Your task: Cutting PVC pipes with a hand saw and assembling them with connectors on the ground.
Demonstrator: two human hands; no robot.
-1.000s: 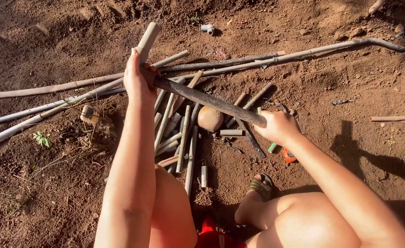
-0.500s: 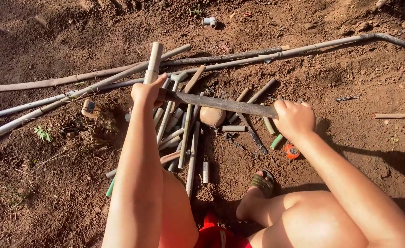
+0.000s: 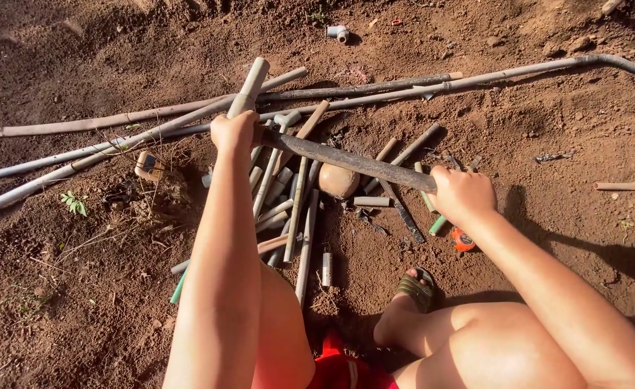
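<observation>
We see the left hand [image 3: 235,132] gripping a pale pipe [image 3: 249,88] upright. The right hand [image 3: 461,194] clasps a long dark blade [image 3: 346,160] — its edge meets that pipe.

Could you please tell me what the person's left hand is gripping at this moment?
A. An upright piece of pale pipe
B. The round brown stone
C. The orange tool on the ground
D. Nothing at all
A: the left hand is closed around an upright pale pipe, while the right hand holds the long dark blade laid against it.
</observation>
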